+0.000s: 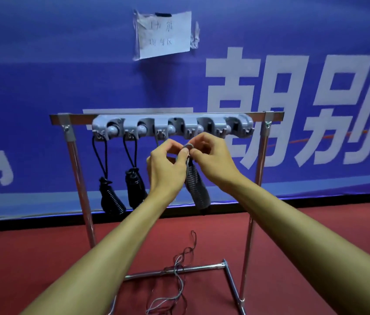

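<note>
2 black grips (pixel 112 198) hang under the hook rail (pixel 172 127), left end. Grey grip (pixel 196 187) just below rail centre, not yet hooked. Left hand (pixel 168 169) and right hand (pixel 213 162): fingers (pixel 182 155) curled, pinching its loop (pixel 189 146). Right-end hooks look free.

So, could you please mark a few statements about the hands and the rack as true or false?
1. Both the left hand and the right hand pinch the loop of the grey coiled piece. True.
2. Three black coiled pieces hang from the hook rail. False: only two hang there, the outer black piece and the inner black piece, at its left end.
3. The thin cords lie on a table. False: they lie on the red floor, across the base bar.
4. A paper sheet is stuck on the blue banner above the rack. True.
</note>
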### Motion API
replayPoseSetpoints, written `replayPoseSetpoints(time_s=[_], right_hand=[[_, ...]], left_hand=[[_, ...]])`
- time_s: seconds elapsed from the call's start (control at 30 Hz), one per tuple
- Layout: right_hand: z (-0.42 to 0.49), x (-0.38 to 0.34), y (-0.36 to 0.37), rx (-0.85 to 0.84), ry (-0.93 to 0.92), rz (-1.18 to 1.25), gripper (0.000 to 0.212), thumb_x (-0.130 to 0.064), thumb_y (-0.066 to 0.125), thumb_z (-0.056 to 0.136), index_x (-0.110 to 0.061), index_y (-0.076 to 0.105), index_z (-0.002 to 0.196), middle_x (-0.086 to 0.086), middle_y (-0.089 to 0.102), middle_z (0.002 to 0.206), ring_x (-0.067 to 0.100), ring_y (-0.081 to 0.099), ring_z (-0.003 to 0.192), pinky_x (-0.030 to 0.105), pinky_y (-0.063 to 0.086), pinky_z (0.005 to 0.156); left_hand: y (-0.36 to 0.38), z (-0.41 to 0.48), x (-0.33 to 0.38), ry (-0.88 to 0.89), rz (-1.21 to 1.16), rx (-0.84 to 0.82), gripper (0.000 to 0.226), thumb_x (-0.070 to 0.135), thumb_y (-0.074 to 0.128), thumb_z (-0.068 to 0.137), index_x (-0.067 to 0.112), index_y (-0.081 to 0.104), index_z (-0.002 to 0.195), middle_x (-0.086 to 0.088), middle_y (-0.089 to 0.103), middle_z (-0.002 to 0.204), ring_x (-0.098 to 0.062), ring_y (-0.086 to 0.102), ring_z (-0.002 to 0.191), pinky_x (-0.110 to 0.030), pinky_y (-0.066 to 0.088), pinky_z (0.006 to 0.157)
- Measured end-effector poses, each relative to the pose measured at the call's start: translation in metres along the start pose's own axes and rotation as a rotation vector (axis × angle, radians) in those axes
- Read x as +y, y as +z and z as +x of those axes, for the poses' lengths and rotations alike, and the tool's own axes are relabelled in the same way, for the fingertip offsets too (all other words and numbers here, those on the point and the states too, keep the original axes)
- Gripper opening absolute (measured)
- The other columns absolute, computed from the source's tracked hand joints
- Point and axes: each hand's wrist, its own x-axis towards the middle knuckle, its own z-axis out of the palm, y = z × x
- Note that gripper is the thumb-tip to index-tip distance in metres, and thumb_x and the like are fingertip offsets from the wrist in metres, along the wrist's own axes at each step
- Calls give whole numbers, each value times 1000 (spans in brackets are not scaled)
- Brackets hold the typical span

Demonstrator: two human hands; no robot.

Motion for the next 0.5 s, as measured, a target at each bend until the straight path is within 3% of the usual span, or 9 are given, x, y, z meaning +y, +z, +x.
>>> replayPoseSetpoints(time_s=[0.17, 0.3, 0.43, 0.5], right_hand=[[22, -10, 8, 273, 120, -13, 10, -13, 64, 90, -20, 71, 90, -8, 71, 79, 11, 67, 81, 38, 57, 80], [30, -19, 15, 423, 162, -45, 9, -18, 65, 92, -18, 74, 95, -6, 73, 88, 16, 68, 94, 42, 56, 92], [43, -14, 13, 447, 226, 0, 10, -17, 67, 91, -15, 76, 95, -5, 74, 88, 15, 69, 93, 40, 57, 91], [47, -8, 12, 432, 257, 31, 11, -16, 66, 92, -14, 75, 98, -4, 74, 91, 16, 69, 94, 32, 56, 82]], left_hand=[[22, 26, 18, -43, 74, 88, 16, 29, 67, 90, 23, 66, 75, 12, 68, 72, -7, 62, 68, -34, 53, 67], [30, 40, 25, 8, 142, 112, 14, 25, 67, 89, 20, 67, 76, 11, 66, 69, -15, 63, 70, -32, 49, 66], [35, 50, 27, 8, 162, 92, 14, 23, 67, 89, 19, 71, 76, 8, 70, 74, -16, 64, 76, -30, 48, 69], [37, 50, 25, -11, 159, 81, 16, 21, 66, 90, 17, 73, 76, 7, 70, 74, -15, 63, 76, -28, 45, 70]])
